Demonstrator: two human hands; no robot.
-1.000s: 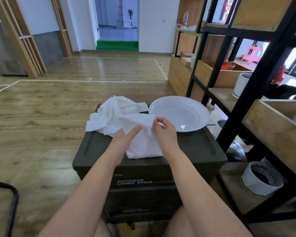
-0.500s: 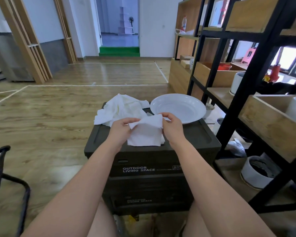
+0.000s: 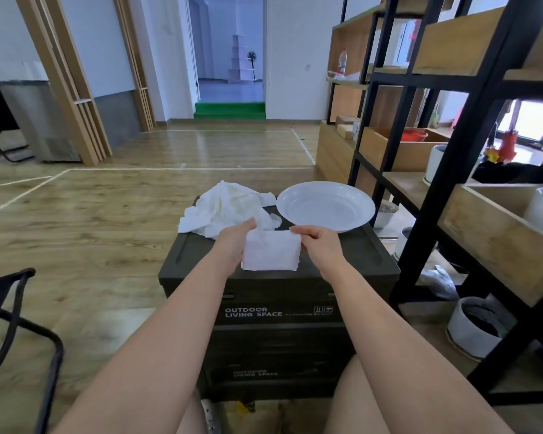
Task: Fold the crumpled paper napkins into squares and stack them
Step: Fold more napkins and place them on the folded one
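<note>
A white paper napkin (image 3: 270,254), folded into a rough rectangle, lies on the lid of a dark green storage box (image 3: 351,258). My left hand (image 3: 235,242) holds its left edge, fingers along the top left corner. My right hand (image 3: 318,245) pinches its top right corner. Behind the napkin, at the box's back left, sits a heap of crumpled white napkins (image 3: 226,208). A white plate (image 3: 325,205) stands at the back right of the lid with nothing on it.
A black metal shelf unit (image 3: 452,183) with wooden boxes rises close on the right. White pots (image 3: 474,327) stand on the floor by it. A black chair frame (image 3: 16,324) is at the lower left. Wooden floor surrounds the box.
The napkin went from a loose sheet to a smaller folded rectangle as both hands brought its far edge toward me. The view also tilted up a little.
</note>
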